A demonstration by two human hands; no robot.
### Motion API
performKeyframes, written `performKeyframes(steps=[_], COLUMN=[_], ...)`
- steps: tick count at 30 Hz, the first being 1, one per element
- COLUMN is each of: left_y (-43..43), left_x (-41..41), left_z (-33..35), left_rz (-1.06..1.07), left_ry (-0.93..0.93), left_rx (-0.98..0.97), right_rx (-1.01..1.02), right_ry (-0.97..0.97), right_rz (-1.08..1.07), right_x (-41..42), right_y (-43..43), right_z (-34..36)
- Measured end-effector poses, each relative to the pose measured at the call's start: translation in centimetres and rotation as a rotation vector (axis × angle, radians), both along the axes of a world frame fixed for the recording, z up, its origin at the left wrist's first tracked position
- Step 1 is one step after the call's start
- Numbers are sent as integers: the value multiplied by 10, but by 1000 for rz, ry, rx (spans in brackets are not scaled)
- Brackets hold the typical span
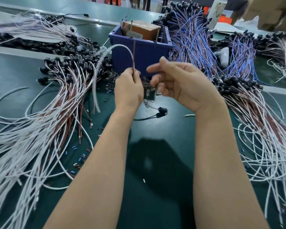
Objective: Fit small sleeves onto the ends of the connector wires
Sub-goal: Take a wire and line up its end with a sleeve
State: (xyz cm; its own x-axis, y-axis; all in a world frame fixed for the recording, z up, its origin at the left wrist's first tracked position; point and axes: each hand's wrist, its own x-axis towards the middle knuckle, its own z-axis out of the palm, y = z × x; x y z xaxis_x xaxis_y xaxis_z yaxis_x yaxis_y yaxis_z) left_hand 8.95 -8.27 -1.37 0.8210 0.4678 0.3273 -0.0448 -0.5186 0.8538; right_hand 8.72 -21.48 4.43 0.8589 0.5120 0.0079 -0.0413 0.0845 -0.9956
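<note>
A dark green table mat fills the view, heaped on both sides with wire. A big fan of white and brown connector wires with black plugs lies to the left, a similar fan lies to the right, and a blue-and-brown bundle sits behind. A dark blue plastic bin stands at centre back and holds a brown block. The block's white label carries print too small to read, and no brand shows anywhere.

In front of the bin, the left hand has its fingers curled around a thin brown wire held upright. A white wire arcs out of the same grip. The right hand hangs just beside it, loosely curled and blurred, and I cannot tell whether it pinches a sleeve.

Tiny blue and red tube sleeves lie scattered on the mat near the left forearm.

The wire looks light and springy. It would probably buckle if pushed from far back, so it is best pinched close to its tip. The sleeves seem slick and easy to drop, so a fingertip pinch across the middle should suit them.
</note>
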Motion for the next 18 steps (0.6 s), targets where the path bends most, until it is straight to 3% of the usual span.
performKeyframes(steps=[2,5,8,10,14,18], left_y=[-2,-6,-6,-6,-5,-6], left_x=[0,-1,-2,-3,-3,-5], left_z=[-3,-3,-6,-8,-9,-9], left_rz=[-44,-179,-327,-340,-318,-330], left_ry=[10,-8,53,113,195,241], left_rx=[53,30,30,38,156,278], right_rx=[37,-186,-145,-184,-547,-806], right_ry=[-51,-150,-117,-214,-646,-781], right_rz=[-190,-418,-397,-392,-391,-343], right_x=[6,17,17,16,16,24], right_y=[6,19,26,24,22,31], right_z=[1,-7,-16,-18,-15,-11])
